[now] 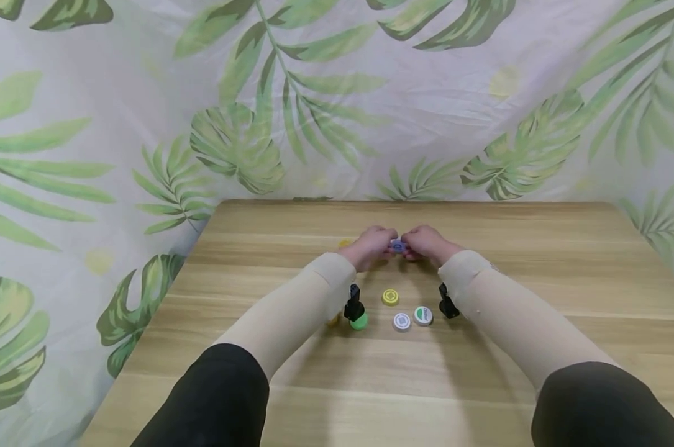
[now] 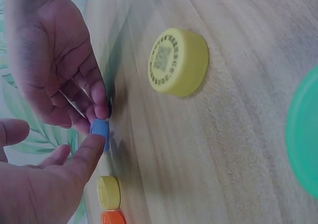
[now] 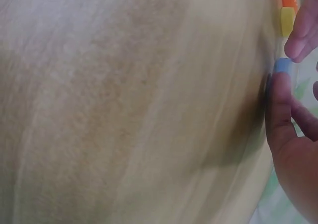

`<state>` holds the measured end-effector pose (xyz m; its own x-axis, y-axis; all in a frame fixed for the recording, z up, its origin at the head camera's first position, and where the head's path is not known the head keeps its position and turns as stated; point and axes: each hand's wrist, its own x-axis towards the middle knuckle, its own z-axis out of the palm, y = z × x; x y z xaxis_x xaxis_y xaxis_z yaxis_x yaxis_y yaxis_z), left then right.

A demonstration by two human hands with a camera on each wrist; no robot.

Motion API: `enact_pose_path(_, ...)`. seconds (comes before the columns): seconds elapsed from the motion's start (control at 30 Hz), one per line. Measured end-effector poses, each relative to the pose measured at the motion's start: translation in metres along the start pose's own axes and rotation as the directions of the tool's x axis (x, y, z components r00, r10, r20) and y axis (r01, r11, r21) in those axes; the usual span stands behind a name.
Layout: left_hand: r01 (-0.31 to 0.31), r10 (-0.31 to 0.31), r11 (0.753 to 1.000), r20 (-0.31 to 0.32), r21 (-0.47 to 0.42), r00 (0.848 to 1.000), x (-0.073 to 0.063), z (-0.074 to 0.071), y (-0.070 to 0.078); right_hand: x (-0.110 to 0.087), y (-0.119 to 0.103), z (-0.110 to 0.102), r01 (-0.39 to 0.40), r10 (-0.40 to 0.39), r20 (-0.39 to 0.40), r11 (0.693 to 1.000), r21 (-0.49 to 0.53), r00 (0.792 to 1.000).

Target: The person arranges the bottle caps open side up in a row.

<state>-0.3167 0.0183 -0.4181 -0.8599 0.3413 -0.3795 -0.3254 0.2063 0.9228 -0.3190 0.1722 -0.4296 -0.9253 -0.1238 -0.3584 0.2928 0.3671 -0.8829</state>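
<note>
A small blue bottle cap [image 1: 397, 246] sits between both hands toward the back of the wooden table. My left hand [image 1: 372, 244] reaches it from the left; in the left wrist view a fairly straight digit touches the cap [image 2: 100, 128], with other fingers spread away from it. From the right, my right hand [image 1: 428, 243] pinches at the cap's other side, thumb over part of it in the right wrist view [image 3: 282, 65]. A dark edge shows under that thumb; I cannot tell what it is. Left of the blue cap stand a yellow cap [image 2: 109, 192] and an orange cap [image 2: 114, 217].
Nearer the person lie a larger yellow cap [image 1: 390, 297], a green cap [image 1: 359, 321], a white cap [image 1: 401, 322] and a white-and-green cap [image 1: 423, 316]. A leaf-patterned cloth [image 1: 325, 124] hangs behind the table [image 1: 538, 279]. Black wrist cameras hang below both sleeves.
</note>
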Motion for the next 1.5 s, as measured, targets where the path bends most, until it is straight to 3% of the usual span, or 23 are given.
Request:
enact_pose_path(0.13, 0.004, -0.005, 1.000, 0.022, 0.015, 1.000, -0.003, -0.003, 0.003, 0.002, 0.000, 0.000, 0.000, 0.000, -0.002, 1.000, -0.011, 1.000)
enact_pose_path(0.33, -0.040, 0.035, 0.998, -0.086, -0.047, 0.996, -0.008, -0.013, 0.006, 0.004, 0.000, 0.004, -0.023, 0.023, -0.014, 1.000, 0.000, 1.000)
enact_pose_path(0.43, -0.040, 0.031, 0.995, -0.106, -0.086, 0.994, -0.011, -0.021, 0.004, 0.005, 0.000, 0.007, -0.025, 0.025, -0.014, 1.000, -0.005, 1.000)
enact_pose_path(0.73, -0.033, 0.031, 0.999, -0.121, -0.014, 0.992, -0.023, -0.042, 0.007, 0.003, -0.003, 0.014, -0.008, 0.007, -0.017, 0.998, -0.062, 1.000)
enact_pose_path(0.87, 0.006, -0.007, 1.000, -0.082, -0.002, 0.997, -0.027, -0.048, 0.003, 0.002, -0.003, 0.017, 0.003, -0.003, -0.012, 0.999, -0.046, 1.000)
enact_pose_path(1.03, 0.052, -0.052, 0.995, -0.009, 0.083, 0.999, -0.034, -0.055, -0.006, -0.001, 0.000, 0.018, 0.013, -0.013, -0.014, 1.000, -0.026, 1.000)
enact_pose_path(1.13, 0.073, -0.084, 0.985, 0.063, 0.157, 0.994, -0.037, -0.057, -0.012, -0.006, 0.006, 0.016, 0.047, -0.047, 0.001, 0.992, -0.115, 0.999)
enact_pose_path(1.2, 0.088, -0.111, 0.977, 0.112, 0.192, 0.987, -0.038, -0.058, -0.017, -0.010, 0.011, 0.013, 0.103, -0.094, 0.046, 0.960, -0.259, 0.995)
enact_pose_path(1.3, 0.111, -0.149, 0.969, 0.161, 0.221, 0.976, -0.040, -0.057, -0.022, -0.017, 0.017, 0.011, 0.225, -0.171, 0.158, 0.866, -0.446, 0.972)
enact_pose_path(1.37, 0.117, -0.158, 0.966, 0.169, 0.230, 0.973, -0.041, -0.055, -0.025, -0.021, 0.019, 0.010, 0.302, -0.204, 0.241, 0.809, -0.504, 0.949)
enact_pose_path(1.5, 0.120, -0.167, 0.964, 0.184, 0.239, 0.969, -0.044, -0.050, -0.027, -0.027, 0.021, 0.010, 0.406, -0.221, 0.377, 0.743, -0.531, 0.899)
